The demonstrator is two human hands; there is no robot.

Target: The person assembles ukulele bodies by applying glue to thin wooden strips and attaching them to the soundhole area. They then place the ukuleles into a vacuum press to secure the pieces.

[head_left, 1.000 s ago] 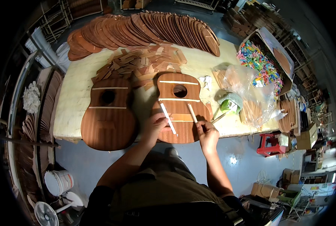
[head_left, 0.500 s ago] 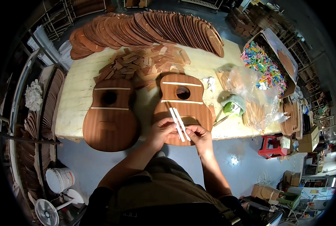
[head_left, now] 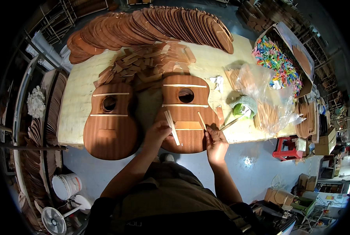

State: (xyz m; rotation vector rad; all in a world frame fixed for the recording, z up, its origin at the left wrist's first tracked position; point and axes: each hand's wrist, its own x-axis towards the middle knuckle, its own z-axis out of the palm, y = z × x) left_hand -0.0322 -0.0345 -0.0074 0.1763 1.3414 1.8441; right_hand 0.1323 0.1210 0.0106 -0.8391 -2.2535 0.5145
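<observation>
My left hand (head_left: 158,132) is closed on pale wooden strips (head_left: 172,128), which slant over the lower part of a brown guitar-shaped soundboard (head_left: 171,117). Between the fingers of my right hand (head_left: 217,145) is another thin wooden strip (head_left: 201,120), its upper end tilted left. This board has a round hole, two pale strips across it above and below the hole, and a flat rectangular wood patch (head_left: 188,125). To its left lies a second guitar-shaped soundboard (head_left: 110,137), also with two cross strips and a rectangular patch.
Loose wood pieces (head_left: 134,62) lie behind the boards, before a long row of stacked guitar-shaped panels (head_left: 155,25). At right are a green container (head_left: 243,109) with a cloth, a plastic bag (head_left: 275,113) of sticks, a box of colourful clips (head_left: 277,64) and a red stool (head_left: 286,149).
My hands have moved apart, the left one leftward and the right one to the right. The strips that were side by side are now separated, with one in my right hand.
</observation>
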